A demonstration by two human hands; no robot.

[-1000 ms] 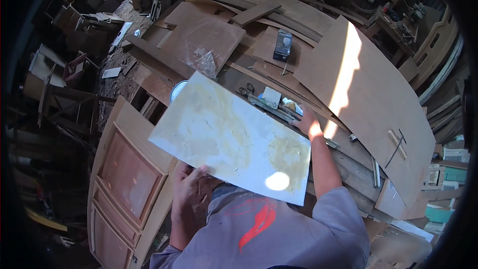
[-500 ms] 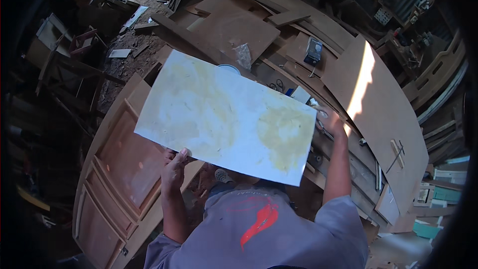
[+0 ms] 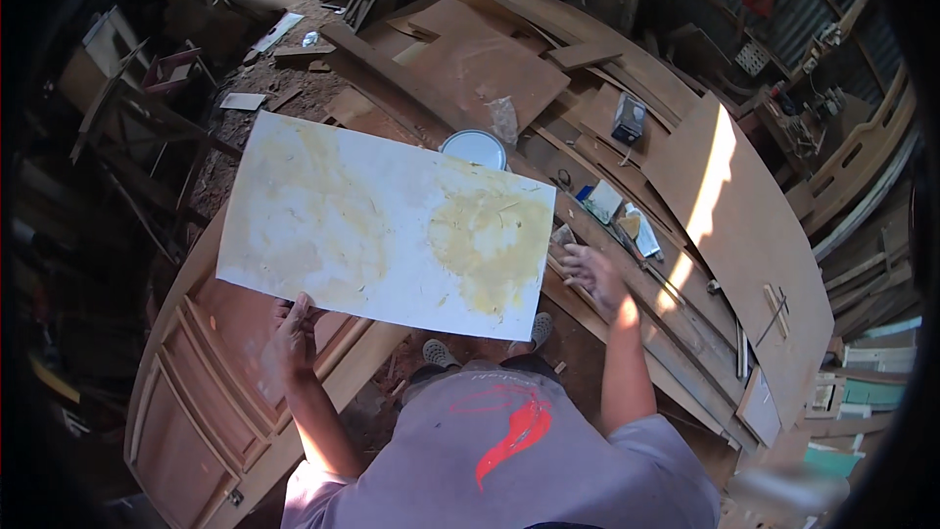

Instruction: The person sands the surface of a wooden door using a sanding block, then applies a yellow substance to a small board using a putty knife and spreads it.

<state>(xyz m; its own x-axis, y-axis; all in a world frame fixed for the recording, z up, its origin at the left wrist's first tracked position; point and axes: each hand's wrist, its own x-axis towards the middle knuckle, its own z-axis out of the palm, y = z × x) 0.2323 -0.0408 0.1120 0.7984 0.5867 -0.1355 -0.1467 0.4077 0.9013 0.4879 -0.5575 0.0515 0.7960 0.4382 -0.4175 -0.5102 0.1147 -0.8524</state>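
A white rectangular sheet (image 3: 401, 206) with yellowish smears and small marks on its face is held in front of me, tilted down to the right. My left hand (image 3: 291, 338) grips its lower left edge, thumb on top and fingers underneath. Off the sheet's right edge, my right hand (image 3: 595, 279) points its fingers left, slightly apart, with nothing visible in them. A small greyish piece (image 3: 563, 234) lies just beyond those fingertips. Past the sheet's far edge shows a round, pale, rimmed lid or tub (image 3: 474, 149), partly covered by it.
A white tube (image 3: 644, 233) and a small white block (image 3: 603, 201) lie on planks to the right. Farther back are a dark box (image 3: 629, 118) and crumpled clear plastic (image 3: 504, 120). A framed wooden panel (image 3: 211, 397) is at left; a large brown board (image 3: 754, 225) lies right.
The sheet and my left hand have shifted left, uncovering more of the round lid or tub. My right hand has come down and left, away from the small items on the planks.
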